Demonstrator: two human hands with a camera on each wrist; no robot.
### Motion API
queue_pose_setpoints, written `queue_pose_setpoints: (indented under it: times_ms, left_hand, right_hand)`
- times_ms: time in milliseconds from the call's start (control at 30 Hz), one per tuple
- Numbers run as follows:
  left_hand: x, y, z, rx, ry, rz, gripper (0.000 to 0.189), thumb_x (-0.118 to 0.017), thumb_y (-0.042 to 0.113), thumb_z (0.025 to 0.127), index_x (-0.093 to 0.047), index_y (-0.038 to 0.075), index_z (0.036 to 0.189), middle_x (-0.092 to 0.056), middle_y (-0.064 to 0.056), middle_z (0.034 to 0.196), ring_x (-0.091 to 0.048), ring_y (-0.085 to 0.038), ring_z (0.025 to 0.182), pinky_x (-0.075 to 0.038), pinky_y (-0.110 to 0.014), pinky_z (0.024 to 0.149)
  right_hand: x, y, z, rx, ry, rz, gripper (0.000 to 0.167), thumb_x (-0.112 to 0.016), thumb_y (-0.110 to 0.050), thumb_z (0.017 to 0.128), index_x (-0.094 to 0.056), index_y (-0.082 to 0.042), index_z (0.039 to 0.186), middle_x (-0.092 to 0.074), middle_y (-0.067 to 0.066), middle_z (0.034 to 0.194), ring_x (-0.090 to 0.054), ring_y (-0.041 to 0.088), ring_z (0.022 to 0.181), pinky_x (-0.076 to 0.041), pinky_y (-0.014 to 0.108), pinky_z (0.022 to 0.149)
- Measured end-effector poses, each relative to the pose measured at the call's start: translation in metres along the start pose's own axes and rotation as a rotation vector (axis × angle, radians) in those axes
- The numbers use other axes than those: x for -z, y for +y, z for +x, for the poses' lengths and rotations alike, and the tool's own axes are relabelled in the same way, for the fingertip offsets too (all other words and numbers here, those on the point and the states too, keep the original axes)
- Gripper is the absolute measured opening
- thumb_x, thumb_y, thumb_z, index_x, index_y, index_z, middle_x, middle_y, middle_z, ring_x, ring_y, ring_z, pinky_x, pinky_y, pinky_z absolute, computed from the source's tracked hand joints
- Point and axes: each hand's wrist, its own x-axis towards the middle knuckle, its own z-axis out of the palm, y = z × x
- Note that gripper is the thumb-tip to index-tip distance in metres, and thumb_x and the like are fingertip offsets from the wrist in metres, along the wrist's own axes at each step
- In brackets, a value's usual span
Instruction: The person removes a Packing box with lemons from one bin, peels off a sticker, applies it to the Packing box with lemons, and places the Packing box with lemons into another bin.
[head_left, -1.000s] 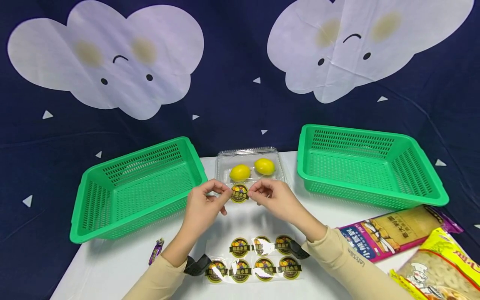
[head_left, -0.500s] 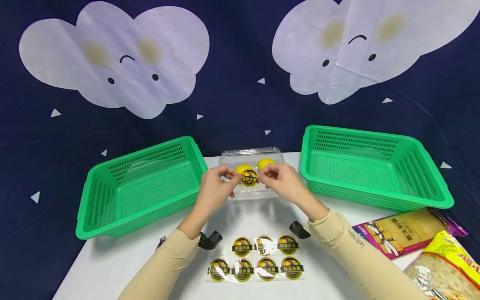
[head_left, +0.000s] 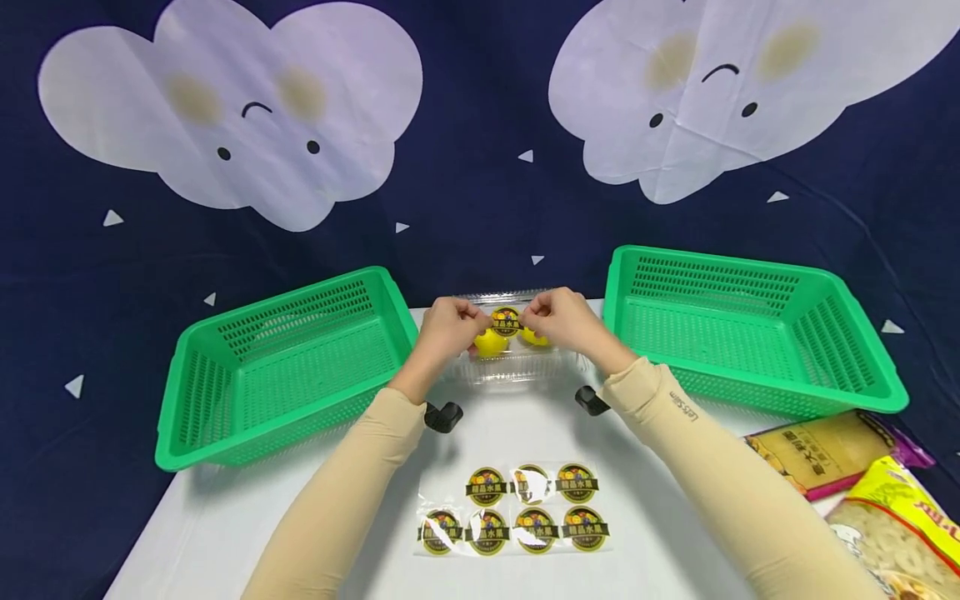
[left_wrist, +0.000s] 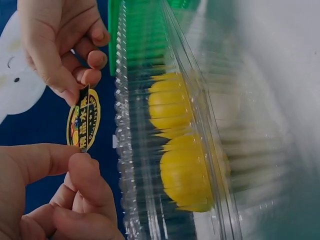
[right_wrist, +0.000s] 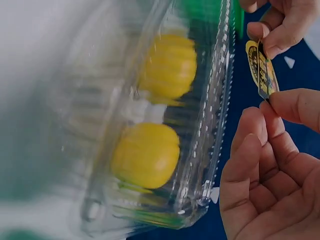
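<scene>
A round black-and-gold fruit sticker (head_left: 507, 322) is stretched between both hands above a clear plastic clamshell box (head_left: 501, 367). My left hand (head_left: 451, 327) pinches its left edge between thumb and forefinger. The opposite edge is pinched by my right hand (head_left: 564, 321). Inside the box lie two yellow lemons, the left lemon (head_left: 491, 342) and the right lemon (head_left: 534, 336), partly covered by hands and sticker in the head view. In the left wrist view the sticker (left_wrist: 84, 120) stands apart from the box lid, beyond its ridged edge.
Green baskets flank the box: a left basket (head_left: 300, 408) and a right basket (head_left: 750, 379). A clear sheet of several round stickers (head_left: 514, 510) lies in front on the white table (head_left: 517, 433). Food packets, a pasta pack (head_left: 825, 450) and a yellow-trimmed bag (head_left: 892, 525), lie at right.
Both hands have carried the sticker forward, from in front of the box to above it. The lemons and box stay in place.
</scene>
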Motion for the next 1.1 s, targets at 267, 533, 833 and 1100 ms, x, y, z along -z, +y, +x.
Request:
queue_pose_setpoints:
  times_ms: [267, 533, 833, 1100]
  left_hand:
    - [-0.006, 0.004, 0.014, 0.097, 0.019, -0.021, 0.013, -0.077, 0.018, 0.099, -0.077, 0.008, 0.091, -0.076, -0.004, 0.086, -0.072, -0.021, 0.060, -0.039, -0.021, 0.045]
    - [-0.005, 0.002, 0.016, 0.133, 0.009, -0.084, 0.012, -0.076, 0.017, 0.099, -0.077, 0.005, 0.095, -0.077, -0.009, 0.093, -0.064, -0.014, 0.054, -0.038, -0.021, 0.045]
    - [-0.007, 0.001, 0.023, 0.168, -0.008, 0.018, 0.018, -0.078, 0.020, 0.098, -0.077, 0.006, 0.087, -0.074, -0.005, 0.083, -0.070, -0.020, 0.060, -0.042, -0.022, 0.046]
    - [-0.008, 0.000, 0.028, 0.181, -0.010, 0.113, 0.025, -0.078, 0.022, 0.099, -0.071, 0.009, 0.078, -0.069, -0.002, 0.074, -0.079, -0.029, 0.073, -0.044, -0.021, 0.044]
  right_hand:
    - [0.004, 0.002, 0.015, -0.075, -0.079, -0.006, 0.021, -0.069, -0.024, 0.103, -0.079, -0.006, 0.103, -0.080, 0.009, 0.097, -0.073, 0.022, 0.084, -0.052, 0.023, 0.064]
    - [0.002, 0.005, 0.019, -0.102, -0.100, 0.009, 0.022, -0.069, -0.023, 0.104, -0.079, -0.004, 0.102, -0.079, 0.018, 0.114, -0.075, 0.040, 0.102, -0.051, 0.021, 0.064]
    - [0.000, 0.006, 0.023, -0.108, -0.088, -0.040, 0.028, -0.070, -0.025, 0.104, -0.079, 0.001, 0.103, -0.079, 0.015, 0.104, -0.073, 0.030, 0.087, -0.049, 0.021, 0.063]
    - [-0.005, 0.002, 0.026, -0.112, -0.073, -0.109, 0.019, -0.072, -0.022, 0.100, -0.079, -0.006, 0.091, -0.074, 0.007, 0.083, -0.059, 0.014, 0.071, -0.048, 0.025, 0.066]
